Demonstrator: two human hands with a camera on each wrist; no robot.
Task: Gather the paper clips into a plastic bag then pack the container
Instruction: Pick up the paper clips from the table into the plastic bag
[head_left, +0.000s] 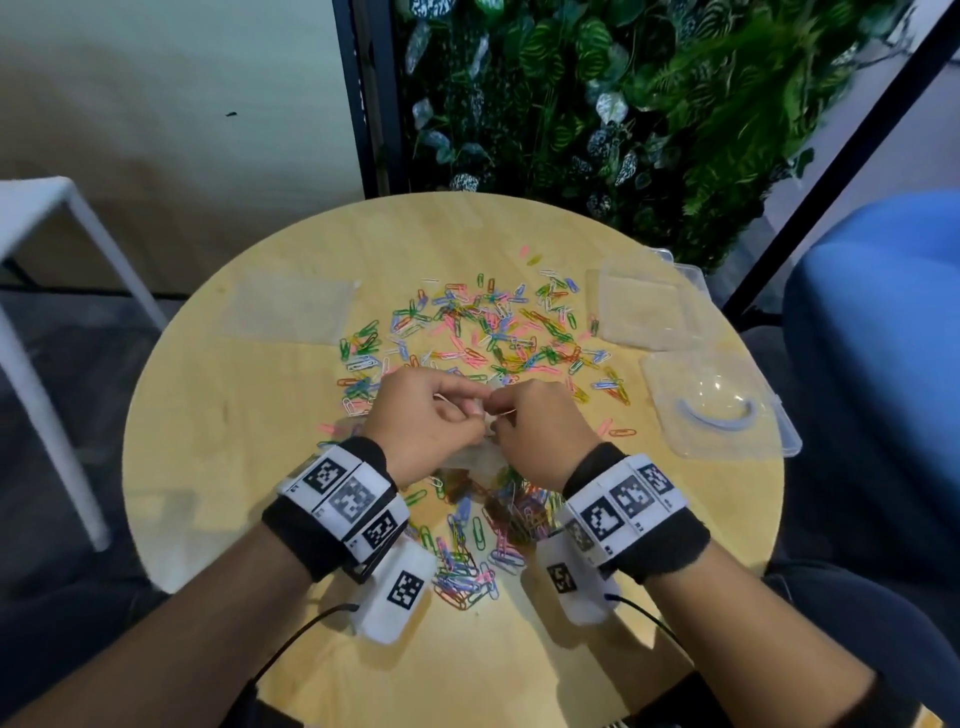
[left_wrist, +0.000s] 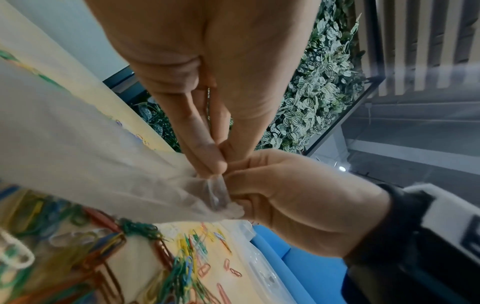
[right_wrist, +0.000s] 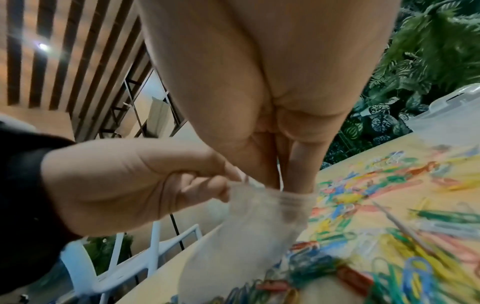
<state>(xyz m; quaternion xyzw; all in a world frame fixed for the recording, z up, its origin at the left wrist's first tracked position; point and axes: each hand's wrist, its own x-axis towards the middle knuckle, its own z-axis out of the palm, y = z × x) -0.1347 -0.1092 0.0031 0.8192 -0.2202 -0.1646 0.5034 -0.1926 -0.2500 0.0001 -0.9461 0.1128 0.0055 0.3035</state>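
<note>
both hands (head_left: 485, 415) pinched on plastic bag (left_wrist: 103, 164) mouth, seemingly above paper clips (head_left: 483, 332)

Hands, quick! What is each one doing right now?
Left hand: fingers pinch the top of the plastic bag.
Right hand: also pinches the top of the same bag, right beside the left.

Head view overhead, wrist views close, sharing table (head_left: 270, 525)

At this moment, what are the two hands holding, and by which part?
Both hold one clear plastic bag by its bunched top edge: the left hand and right hand each pinch the mouth between thumb and fingertips, grips nearly touching.
</note>
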